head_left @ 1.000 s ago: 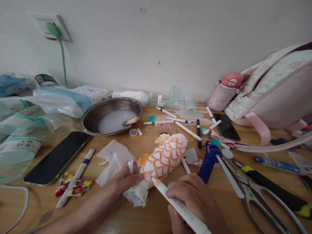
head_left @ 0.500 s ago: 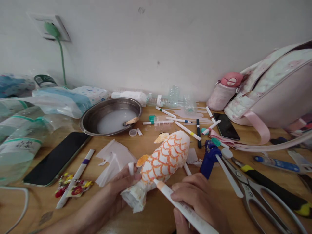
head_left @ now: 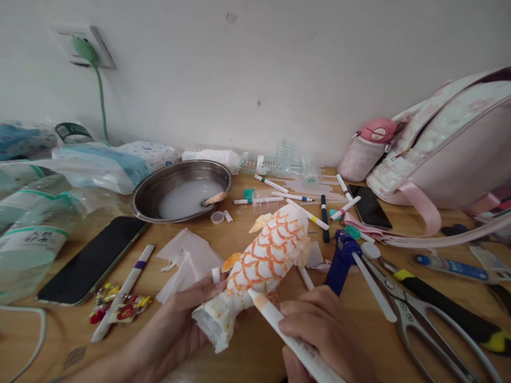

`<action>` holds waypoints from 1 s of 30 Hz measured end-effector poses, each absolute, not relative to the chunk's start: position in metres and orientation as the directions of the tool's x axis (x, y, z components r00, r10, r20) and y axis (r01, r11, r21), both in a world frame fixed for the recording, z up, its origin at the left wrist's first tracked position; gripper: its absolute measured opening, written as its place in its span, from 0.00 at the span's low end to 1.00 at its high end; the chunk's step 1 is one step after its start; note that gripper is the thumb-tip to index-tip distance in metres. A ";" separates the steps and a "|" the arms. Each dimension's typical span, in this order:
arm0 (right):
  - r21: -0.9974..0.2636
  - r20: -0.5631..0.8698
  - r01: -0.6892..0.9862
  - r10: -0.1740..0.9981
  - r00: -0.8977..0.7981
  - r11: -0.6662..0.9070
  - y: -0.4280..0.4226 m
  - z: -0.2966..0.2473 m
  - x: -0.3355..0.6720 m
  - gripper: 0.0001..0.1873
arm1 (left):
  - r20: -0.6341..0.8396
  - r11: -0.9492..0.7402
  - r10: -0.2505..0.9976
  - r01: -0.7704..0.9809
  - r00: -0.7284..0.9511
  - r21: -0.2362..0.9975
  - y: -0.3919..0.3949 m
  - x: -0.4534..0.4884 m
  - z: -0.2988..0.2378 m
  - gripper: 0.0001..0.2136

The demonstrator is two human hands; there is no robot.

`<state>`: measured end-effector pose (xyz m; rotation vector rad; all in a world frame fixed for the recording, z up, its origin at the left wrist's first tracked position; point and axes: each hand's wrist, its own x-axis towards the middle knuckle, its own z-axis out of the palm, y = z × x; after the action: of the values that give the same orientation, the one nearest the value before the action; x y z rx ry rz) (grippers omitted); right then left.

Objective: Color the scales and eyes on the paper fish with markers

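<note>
A white paper fish [head_left: 267, 255] with orange scale lines and small orange fins is lifted off the wooden table [head_left: 247, 356], head pointing up and to the right. My left hand [head_left: 183, 319] grips its narrow tail end, with a small white marker cap between the fingers. My right hand [head_left: 323, 335] holds an orange-tipped white marker [head_left: 279, 324], its tip touching the fish's lower body.
A steel bowl [head_left: 181, 191] with milky liquid stands at the back left beside plastic bags and a black phone [head_left: 93, 258]. Several markers, a blue glue gun [head_left: 343, 260] and scissors [head_left: 423, 319] lie to the right. A pink backpack [head_left: 451, 143] and second phone sit far right.
My left hand has raised and tilted the fish, so its head points higher and further back. The marker tip has stayed against the fish's lower body.
</note>
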<state>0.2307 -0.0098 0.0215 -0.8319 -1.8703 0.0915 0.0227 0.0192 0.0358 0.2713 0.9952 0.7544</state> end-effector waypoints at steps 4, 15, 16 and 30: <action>-0.365 0.779 0.480 0.544 -0.312 0.798 -0.008 0.030 0.234 0.10 | -0.647 0.724 0.675 -0.486 0.354 0.490 0.018 0.022 0.036 0.18; -0.365 0.776 0.483 0.547 -0.313 0.796 -0.006 0.031 0.235 0.03 | -0.716 0.749 0.620 -0.515 0.320 0.417 0.018 0.025 0.035 0.07; -0.363 0.781 0.497 0.548 -0.299 0.788 -0.006 0.031 0.235 0.02 | -0.724 0.749 0.614 -0.523 0.314 0.408 0.018 0.026 0.035 0.07; -0.368 0.764 0.454 0.542 -0.350 0.811 -0.006 0.030 0.233 0.02 | -0.687 0.741 0.631 -0.541 0.359 0.398 0.019 0.024 0.031 0.15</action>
<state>0.2334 -0.0059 0.0297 -0.7403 -1.9992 0.1114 0.0238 0.0188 0.0305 0.1097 0.9361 0.7575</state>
